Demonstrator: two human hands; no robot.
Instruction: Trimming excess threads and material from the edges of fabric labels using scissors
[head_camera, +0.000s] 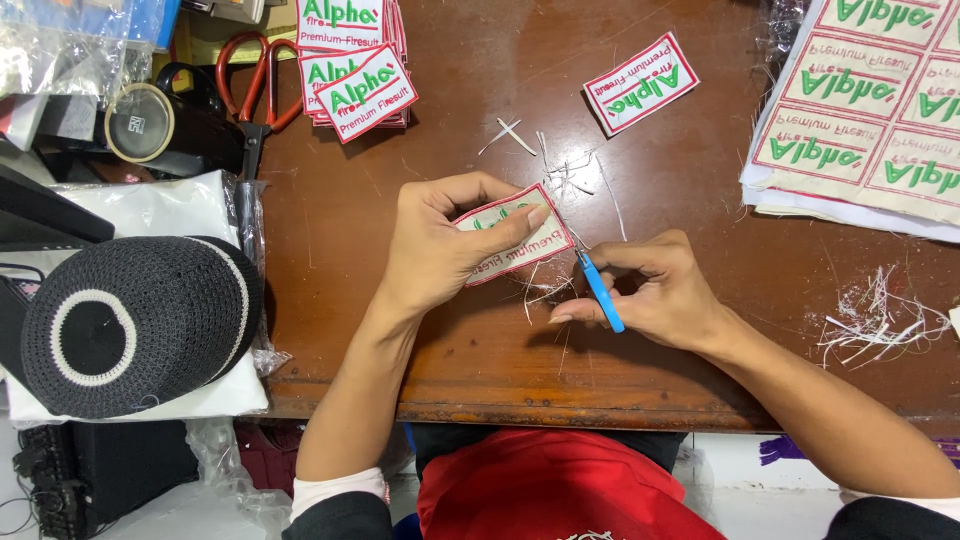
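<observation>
A: Where is the embroidered patch (512, 233)?

B: Above the brown table (400, 330), pinched in the left hand (440, 245), thumb across its face.

A: And the right hand (655, 295)?

B: Just right of the patch, fingers clamped on a blue-handled tool (601, 291) touching its lower corner.

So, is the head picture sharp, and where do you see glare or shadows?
Head view: sharp at the centre, the left hand holding the patch and the right hand with the blue tool are crisp; soft shadows under both hands; mild sheen on the brown table; glare on the clear plastic top left.
</observation>
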